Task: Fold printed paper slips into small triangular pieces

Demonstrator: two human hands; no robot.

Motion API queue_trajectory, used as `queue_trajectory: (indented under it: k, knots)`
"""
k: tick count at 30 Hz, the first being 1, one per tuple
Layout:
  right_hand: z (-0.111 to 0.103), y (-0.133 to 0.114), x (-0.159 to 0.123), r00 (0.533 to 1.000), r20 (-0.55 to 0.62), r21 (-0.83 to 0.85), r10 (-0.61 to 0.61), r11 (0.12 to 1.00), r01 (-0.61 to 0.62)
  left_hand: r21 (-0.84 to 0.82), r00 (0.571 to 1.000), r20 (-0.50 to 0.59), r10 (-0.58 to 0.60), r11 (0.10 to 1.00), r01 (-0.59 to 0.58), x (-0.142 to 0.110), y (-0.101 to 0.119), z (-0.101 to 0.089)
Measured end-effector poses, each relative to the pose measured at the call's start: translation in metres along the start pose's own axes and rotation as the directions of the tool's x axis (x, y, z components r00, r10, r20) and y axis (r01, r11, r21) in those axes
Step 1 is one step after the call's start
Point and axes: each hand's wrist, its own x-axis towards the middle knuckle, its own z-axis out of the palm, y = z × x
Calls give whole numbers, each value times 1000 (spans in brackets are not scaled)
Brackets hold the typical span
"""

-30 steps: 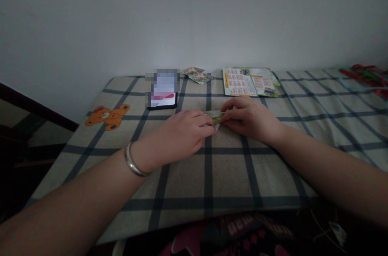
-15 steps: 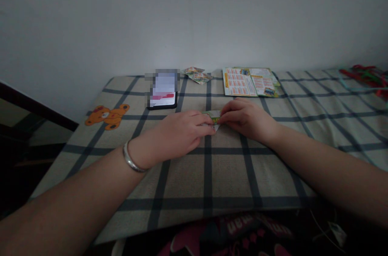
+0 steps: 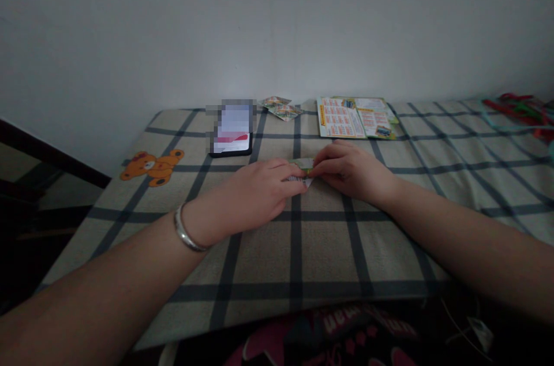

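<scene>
A small folded piece of printed paper (image 3: 304, 163), green and white, lies on the checked cloth between my hands. My left hand (image 3: 265, 190), with a silver bangle at the wrist, has its fingers closed on the paper's left part. From the other side, my right hand (image 3: 348, 168) pinches the right end between thumb and fingers. Much of the paper is hidden under the fingers. Behind it, near the wall, are small folded paper pieces (image 3: 283, 109) and flat printed sheets (image 3: 341, 119) in the same colours.
A phone (image 3: 234, 126) with a lit screen lies at the back left. An orange bear cutout (image 3: 153, 167) is by the left edge of the checked tablecloth (image 3: 329, 256). Red and green strips (image 3: 519, 110) lie at the far right. A white wall (image 3: 277, 19) bounds the back.
Both hands keep almost the same place. The paper between them looks flatter, with less of its green part showing at the fold.
</scene>
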Motion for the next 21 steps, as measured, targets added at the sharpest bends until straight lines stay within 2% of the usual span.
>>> queue_trajectory:
  k: [6,21]
  knots:
    - [-7,-11,0,995,79,-11,-67,998,68,-10,1000,3,-14,1000,14,1,1,-2]
    - [-13,-21,1,981,190,-174,-41,982,75,33,998,50,-34,999,33,2,6,-9]
